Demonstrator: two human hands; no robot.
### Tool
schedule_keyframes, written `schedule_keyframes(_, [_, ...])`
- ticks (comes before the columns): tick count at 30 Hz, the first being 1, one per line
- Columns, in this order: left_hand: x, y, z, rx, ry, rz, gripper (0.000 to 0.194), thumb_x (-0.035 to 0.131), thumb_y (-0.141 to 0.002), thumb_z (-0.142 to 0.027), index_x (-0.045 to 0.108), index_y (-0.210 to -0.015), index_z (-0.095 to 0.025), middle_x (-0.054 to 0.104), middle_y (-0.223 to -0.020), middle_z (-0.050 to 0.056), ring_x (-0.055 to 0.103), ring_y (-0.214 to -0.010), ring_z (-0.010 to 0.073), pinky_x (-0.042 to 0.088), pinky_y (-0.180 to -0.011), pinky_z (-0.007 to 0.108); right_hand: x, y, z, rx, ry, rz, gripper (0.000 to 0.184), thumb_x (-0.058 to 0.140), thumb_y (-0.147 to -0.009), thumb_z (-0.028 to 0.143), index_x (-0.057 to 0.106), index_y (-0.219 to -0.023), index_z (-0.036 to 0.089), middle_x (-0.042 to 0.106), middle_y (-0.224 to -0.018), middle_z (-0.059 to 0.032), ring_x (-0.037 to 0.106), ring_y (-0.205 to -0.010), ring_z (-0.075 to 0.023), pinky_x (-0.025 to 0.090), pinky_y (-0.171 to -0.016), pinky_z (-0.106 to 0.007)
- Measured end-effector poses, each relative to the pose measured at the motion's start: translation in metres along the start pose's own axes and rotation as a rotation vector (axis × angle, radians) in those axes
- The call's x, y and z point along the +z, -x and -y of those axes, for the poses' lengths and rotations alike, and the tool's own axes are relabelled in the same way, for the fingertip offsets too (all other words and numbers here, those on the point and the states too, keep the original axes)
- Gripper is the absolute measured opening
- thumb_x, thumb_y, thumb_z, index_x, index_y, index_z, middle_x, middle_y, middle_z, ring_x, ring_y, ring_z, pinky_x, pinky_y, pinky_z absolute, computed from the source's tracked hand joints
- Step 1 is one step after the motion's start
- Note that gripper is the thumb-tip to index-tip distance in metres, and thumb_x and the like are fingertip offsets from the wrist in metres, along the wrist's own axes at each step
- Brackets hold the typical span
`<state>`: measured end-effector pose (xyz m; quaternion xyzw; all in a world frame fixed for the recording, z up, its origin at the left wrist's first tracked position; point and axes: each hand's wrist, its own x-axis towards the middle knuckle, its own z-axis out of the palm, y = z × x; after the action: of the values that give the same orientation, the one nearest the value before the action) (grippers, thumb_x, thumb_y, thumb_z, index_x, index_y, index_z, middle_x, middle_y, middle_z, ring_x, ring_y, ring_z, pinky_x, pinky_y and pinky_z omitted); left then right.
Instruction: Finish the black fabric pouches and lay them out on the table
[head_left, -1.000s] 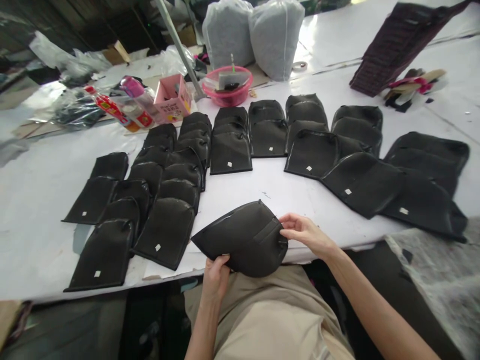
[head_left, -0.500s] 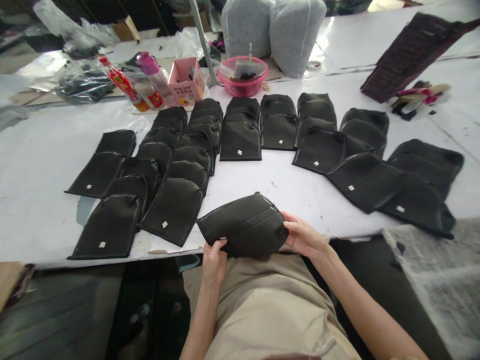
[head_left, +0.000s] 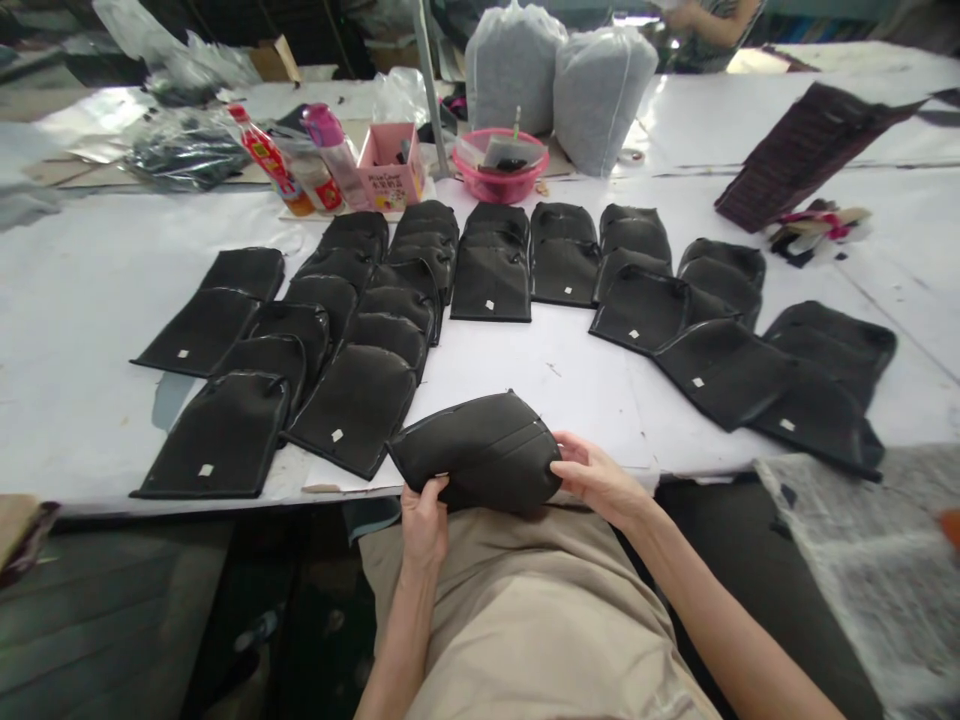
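A black padded fabric pouch is held tilted over the table's front edge, close to my lap. My left hand pinches its lower left edge, thumb on top beside a small pale tag. At its right end my right hand grips the rim, thumb in front and fingers behind. Similar black pieces with white tags lie in overlapping rows around it: a stack at the left, a stack in the middle and a stack at the right. The inside of the held pouch is hidden.
On the white table stand a pink basket, a pink box, a red-labelled bottle and a purple-capped bottle. Behind are two grey bags. A dark bag lies right. Another person's arm shows far back.
The view has shifted slightly, bringing another person's arm into sight at the back. My right hand's grip on the pouch's right end has altered a little; both hands still hold it.
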<state>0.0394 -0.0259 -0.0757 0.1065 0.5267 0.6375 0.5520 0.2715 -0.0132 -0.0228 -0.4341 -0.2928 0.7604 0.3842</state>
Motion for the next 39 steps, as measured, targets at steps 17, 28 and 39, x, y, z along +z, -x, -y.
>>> schedule_keyframes(17, [-0.033,-0.011,0.002,-0.002,-0.354,0.308,0.030,0.075,-0.072,-0.027,0.076,-0.098,-0.012,0.077,-0.100,0.009,0.068,-0.098,0.0253,0.049,-0.096,0.037,0.000,-0.013,0.013,-0.105,0.255,-0.113,0.023,0.078,-0.072,0.025,0.069,-0.091,0.018,0.072,-0.086,-0.0010,0.062,-0.081,-0.0177,0.048,-0.078,-0.029])
schedule_keyframes(28, [-0.040,0.002,-0.002,-0.043,-0.376,0.388,0.039,0.077,-0.073,-0.034,0.071,-0.105,-0.012,0.075,-0.107,0.012,0.067,-0.103,0.0265,0.049,-0.098,0.037,0.033,0.035,0.048,-0.612,0.996,0.141,0.017,0.062,-0.077,0.005,0.061,-0.086,0.020,0.066,-0.083,-0.0012,0.062,-0.081,-0.0167,0.047,-0.092,-0.034])
schedule_keyframes(39, [-0.033,-0.008,-0.025,0.189,-0.467,0.493,0.077,0.073,-0.080,-0.033,0.036,-0.147,-0.028,0.046,-0.148,0.011,0.050,-0.131,0.0278,0.039,-0.111,0.040,0.034,0.073,0.079,-0.843,1.119,0.440,0.016,0.061,-0.076,0.005,0.057,-0.081,0.019,0.066,-0.081,-0.0026,0.065,-0.076,-0.0147,0.038,-0.108,-0.044])
